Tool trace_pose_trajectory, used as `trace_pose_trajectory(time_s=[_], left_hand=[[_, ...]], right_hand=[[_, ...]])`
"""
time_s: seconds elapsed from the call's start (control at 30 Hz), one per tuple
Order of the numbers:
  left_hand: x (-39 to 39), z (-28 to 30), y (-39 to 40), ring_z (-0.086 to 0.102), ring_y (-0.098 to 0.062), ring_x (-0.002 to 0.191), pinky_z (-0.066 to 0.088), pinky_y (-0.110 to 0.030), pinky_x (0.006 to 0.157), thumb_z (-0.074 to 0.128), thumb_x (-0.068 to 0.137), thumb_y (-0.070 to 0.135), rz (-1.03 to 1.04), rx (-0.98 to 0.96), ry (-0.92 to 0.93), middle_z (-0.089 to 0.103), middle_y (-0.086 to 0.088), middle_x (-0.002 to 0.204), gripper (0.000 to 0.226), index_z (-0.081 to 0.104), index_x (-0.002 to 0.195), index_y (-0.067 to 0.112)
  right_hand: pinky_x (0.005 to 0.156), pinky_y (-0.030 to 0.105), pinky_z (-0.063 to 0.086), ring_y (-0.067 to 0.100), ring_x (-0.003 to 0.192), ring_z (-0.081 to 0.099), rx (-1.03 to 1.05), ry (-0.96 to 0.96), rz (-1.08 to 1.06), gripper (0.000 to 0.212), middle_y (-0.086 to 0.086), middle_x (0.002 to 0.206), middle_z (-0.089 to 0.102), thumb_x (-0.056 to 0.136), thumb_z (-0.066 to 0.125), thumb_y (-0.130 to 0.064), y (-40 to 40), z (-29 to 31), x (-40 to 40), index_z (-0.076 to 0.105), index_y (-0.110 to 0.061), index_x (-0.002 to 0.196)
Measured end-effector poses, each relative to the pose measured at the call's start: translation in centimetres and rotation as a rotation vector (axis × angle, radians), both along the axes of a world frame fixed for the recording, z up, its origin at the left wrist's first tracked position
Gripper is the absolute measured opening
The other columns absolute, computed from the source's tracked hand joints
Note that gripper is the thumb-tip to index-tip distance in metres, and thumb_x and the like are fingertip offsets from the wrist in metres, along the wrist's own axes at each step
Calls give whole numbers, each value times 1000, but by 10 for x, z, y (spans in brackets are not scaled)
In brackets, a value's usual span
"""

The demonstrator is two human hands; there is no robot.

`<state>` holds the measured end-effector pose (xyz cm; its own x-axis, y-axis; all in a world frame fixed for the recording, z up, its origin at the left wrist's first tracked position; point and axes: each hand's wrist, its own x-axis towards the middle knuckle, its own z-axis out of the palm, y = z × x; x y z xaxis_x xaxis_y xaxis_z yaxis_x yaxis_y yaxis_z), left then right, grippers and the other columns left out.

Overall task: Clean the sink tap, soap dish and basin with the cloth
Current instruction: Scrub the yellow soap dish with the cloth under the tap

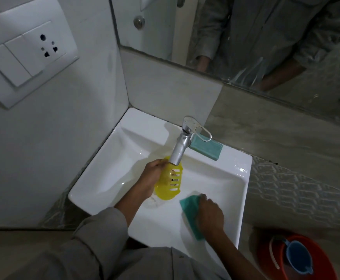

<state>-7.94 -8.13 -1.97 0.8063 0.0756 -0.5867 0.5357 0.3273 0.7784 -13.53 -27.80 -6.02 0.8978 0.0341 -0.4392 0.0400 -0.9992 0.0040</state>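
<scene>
my left hand [155, 174] grips the yellow soap dish [170, 183] under the tap [180, 147] spout; right hand [210, 214] presses the green cloth [189, 207] flat on the basin [239, 178] rim beside it; best tilt slots downward so rinse drains, then wipe.

A: Count, sink area?
B: One white basin [233, 178]. One chrome tap [180, 147]. One yellow slotted soap dish [170, 183]. One green soap bar [206, 147]. One green cloth [190, 212].
A: Hands?
B: Two: left hand [153, 175], right hand [210, 216].
A: Wall and floor?
B: One mirror [246, 33]. One switch plate [23, 55], carrying two switches and one socket. One red bucket [322, 257]. One blue mug [298, 257] inside it.
</scene>
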Motion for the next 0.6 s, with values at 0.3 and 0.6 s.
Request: trace_pose_trajectory(time_s=[0.3, 0.6], left_hand=[[-21, 4, -7, 62, -33, 76, 51, -40, 72, 49, 91, -2, -8, -112, -22, 65, -23, 89, 24, 72, 91, 3], [-15, 10, -7, 68, -29, 97, 53, -38, 90, 46, 91, -8, 105, -47, -78, 71, -18, 106, 30, 68, 109, 3]], right_hand=[[81, 35, 47, 21, 93, 55, 956, -462, -332, 27, 5, 98, 58, 83, 57, -11, 42, 47, 23, 64, -13, 109], [113, 26, 18, 17, 134, 25, 950, -333, 116, 47, 0, 150, 40, 100, 23, -41, 87, 33, 26, 43, -29, 141]])
